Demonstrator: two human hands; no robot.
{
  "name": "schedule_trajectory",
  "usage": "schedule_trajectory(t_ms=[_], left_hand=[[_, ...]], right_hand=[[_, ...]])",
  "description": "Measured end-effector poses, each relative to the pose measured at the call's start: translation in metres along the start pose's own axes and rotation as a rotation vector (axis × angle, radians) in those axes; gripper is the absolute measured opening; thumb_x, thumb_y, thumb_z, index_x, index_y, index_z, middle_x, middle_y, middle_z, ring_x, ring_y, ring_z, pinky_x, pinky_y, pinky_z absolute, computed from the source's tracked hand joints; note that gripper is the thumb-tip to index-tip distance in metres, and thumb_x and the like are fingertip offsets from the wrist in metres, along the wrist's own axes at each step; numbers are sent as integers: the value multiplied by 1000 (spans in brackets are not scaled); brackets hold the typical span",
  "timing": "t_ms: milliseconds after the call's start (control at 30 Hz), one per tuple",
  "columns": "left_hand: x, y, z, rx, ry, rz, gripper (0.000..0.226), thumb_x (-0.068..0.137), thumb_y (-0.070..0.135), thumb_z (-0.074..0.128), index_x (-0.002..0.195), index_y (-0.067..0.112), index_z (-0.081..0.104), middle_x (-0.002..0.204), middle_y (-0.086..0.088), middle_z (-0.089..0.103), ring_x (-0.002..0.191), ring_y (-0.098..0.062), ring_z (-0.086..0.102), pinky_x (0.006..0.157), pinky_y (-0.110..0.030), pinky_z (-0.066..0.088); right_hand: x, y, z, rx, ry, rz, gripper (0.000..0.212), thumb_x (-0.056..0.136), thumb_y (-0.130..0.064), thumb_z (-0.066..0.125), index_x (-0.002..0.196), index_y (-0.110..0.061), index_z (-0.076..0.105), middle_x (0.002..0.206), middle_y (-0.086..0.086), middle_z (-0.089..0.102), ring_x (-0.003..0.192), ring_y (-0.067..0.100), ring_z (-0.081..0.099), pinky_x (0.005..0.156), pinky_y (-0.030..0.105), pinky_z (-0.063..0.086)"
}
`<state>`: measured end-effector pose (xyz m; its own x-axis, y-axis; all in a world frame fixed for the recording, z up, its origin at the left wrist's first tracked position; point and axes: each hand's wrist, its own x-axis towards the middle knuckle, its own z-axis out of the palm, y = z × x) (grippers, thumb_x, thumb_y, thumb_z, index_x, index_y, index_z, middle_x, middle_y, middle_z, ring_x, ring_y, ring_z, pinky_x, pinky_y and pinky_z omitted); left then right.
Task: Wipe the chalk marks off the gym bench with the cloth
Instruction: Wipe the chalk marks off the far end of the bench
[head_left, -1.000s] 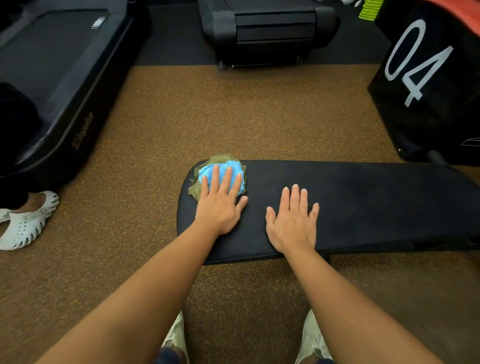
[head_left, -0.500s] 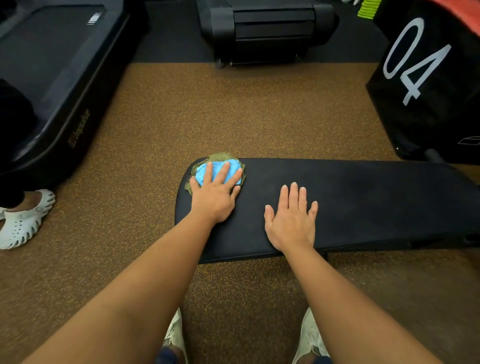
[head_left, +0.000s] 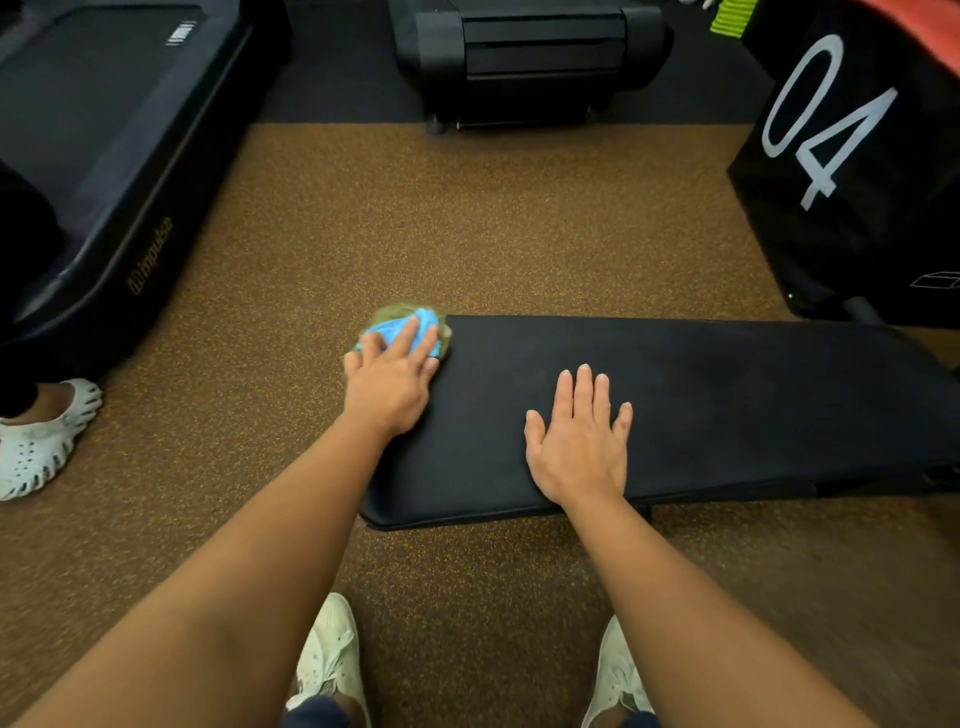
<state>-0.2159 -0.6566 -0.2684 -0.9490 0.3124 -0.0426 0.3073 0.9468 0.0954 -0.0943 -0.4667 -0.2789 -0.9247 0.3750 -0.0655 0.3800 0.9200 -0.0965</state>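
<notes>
A black padded gym bench (head_left: 727, 405) lies across the view from centre to right. A bunched blue and green cloth (head_left: 402, 325) sits at the bench's far left corner, partly over the edge. My left hand (head_left: 389, 382) presses on the cloth with straight fingers spread over it. My right hand (head_left: 579, 439) rests flat on the bench pad near its front edge, fingers straight, holding nothing. I cannot make out any chalk marks on the dark pad.
Brown speckled floor (head_left: 467, 234) surrounds the bench. A treadmill (head_left: 104, 135) stands at the left, another machine (head_left: 530, 57) at the back, a black box marked 04 (head_left: 857, 156) at the right. Another person's white clog (head_left: 41, 441) is at far left. My shoes (head_left: 327, 660) are below.
My left hand has slid the cloth leftward to the bench's far left corner, so the cloth now overhangs the edge. My right hand has stayed flat in place.
</notes>
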Motion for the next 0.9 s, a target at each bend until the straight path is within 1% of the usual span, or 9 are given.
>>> schedule_trajectory(t_ms=[100,167,267,367,467,567,667,767,900], left_hand=[[0,-9,2,-59,4,-160,48,100,49,20,148,43,22,159,11,12,128,-32,23,99,-46,23],[-5,11,-1,-73,-22,-202,47,100,47,22,147,41,25,160,6,11,132,-36,22,104,-50,21],[-28,58,1,-24,-67,23,47,101,46,21,147,39,24,161,0,5,133,-36,20,103,-51,22],[-39,59,2,20,-68,191,51,101,47,18,151,37,11,161,7,2,133,-29,20,100,-48,25],[-26,19,-1,6,-46,28,55,101,48,19,152,32,8,161,11,4,137,-29,14,104,-47,22],[-26,11,-1,-70,-28,-162,55,101,47,21,151,29,13,161,5,4,138,-33,12,106,-48,21],[-33,26,6,-46,-39,-101,53,101,47,21,151,34,12,161,0,2,144,-37,-2,111,-51,15],[-24,3,6,-14,-36,-27,56,99,51,20,152,35,9,162,4,3,146,-35,-9,113,-52,13],[-23,3,7,-49,-68,-51,82,87,73,21,153,27,6,162,2,-1,145,-37,-13,114,-56,6]], right_hand=[[0,0,1,-5,8,3,68,96,-52,15,151,-15,2,159,7,-2,146,25,-6,116,53,3],[0,-1,2,-3,10,6,68,96,-52,15,151,-15,3,159,7,-2,146,25,-6,116,53,4],[0,-1,0,2,5,8,68,95,-52,16,151,-15,3,159,7,-2,146,25,-6,116,53,4],[0,-1,-1,3,1,4,68,96,-52,17,151,-15,4,159,7,-1,146,25,-6,116,53,4],[0,0,-1,2,-5,0,68,96,-52,16,151,-15,3,159,7,-2,146,25,-6,116,53,4],[0,0,0,4,0,3,68,96,-52,15,151,-15,2,159,7,-2,146,25,-6,116,53,3],[-1,0,-1,8,-4,8,68,96,-52,14,151,-15,2,159,7,-2,146,25,-7,116,53,3],[-1,0,-1,6,-12,1,68,96,-52,14,151,-15,1,159,6,-3,146,25,-7,116,53,3],[-1,-1,-2,9,-8,14,68,95,-52,15,151,-15,2,159,6,-3,146,25,-7,116,53,3]])
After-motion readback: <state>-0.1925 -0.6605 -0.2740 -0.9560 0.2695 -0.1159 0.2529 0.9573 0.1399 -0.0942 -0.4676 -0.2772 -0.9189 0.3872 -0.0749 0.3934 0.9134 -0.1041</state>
